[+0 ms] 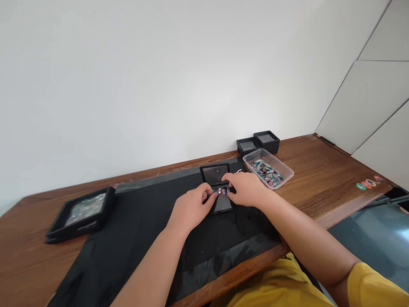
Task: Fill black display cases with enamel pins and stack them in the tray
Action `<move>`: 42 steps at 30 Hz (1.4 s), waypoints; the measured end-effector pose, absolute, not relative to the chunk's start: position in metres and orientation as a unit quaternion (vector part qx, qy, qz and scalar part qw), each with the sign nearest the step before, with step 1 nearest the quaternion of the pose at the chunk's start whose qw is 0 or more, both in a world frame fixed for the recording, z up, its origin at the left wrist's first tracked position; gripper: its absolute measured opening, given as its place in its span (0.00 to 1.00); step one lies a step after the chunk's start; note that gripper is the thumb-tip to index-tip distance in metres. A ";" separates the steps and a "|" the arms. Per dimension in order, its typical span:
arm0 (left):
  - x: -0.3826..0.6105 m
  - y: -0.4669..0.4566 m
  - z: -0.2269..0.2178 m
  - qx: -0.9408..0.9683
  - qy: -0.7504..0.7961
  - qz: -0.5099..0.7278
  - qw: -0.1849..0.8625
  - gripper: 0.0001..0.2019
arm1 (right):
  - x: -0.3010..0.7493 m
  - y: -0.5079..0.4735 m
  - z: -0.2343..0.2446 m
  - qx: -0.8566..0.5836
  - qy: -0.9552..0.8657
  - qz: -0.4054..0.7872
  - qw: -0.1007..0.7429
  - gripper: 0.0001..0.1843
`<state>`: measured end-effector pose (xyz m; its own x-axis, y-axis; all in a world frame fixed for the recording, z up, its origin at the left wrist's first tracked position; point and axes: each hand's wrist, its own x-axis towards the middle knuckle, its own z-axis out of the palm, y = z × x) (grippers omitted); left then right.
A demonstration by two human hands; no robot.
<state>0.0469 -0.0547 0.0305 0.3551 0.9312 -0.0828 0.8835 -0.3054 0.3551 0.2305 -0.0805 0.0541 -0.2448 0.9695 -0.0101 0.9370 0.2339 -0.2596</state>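
Note:
A small black hinged case (223,206) stands open on the black mat, its lid (215,175) tilted up at the back. Across the case lies a short row of shiny, coloured pieces that look like false nails (223,192). At the row's left end, my left hand (192,205) is closed, thumb and fingertips pinching there. My right hand (247,188) grips the right end with its thumb and bent fingers, while the index finger reaches out near the lid's lower edge. Exactly what lies under the fingertips is hidden.
A clear plastic tub (286,171) of many coloured pieces sits to the right, with stacked black cases (271,147) behind it. Another black case with a clear window (83,211) lies at left. The black mat (140,230) covers the wooden table (315,164); a white wall stands behind.

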 end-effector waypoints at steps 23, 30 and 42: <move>0.020 -0.040 0.019 0.824 0.497 0.123 0.244 0.20 | 0.230 -0.081 0.054 -0.585 -0.796 0.130 0.079 0.27; 0.024 -0.042 0.018 0.828 0.499 0.119 0.225 0.20 | 0.229 -0.081 0.058 -0.590 -0.793 0.136 0.068 0.26; 0.030 -0.045 0.021 0.826 0.508 0.112 0.217 0.20 | 0.229 -0.081 0.057 -0.588 -0.791 0.150 0.080 0.26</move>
<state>0.0298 -0.0454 0.0215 0.4587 0.8878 -0.0365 0.7909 -0.3892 0.4722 0.2291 -0.0811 0.0575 -0.2962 0.9538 -0.0498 0.9061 0.2641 -0.3304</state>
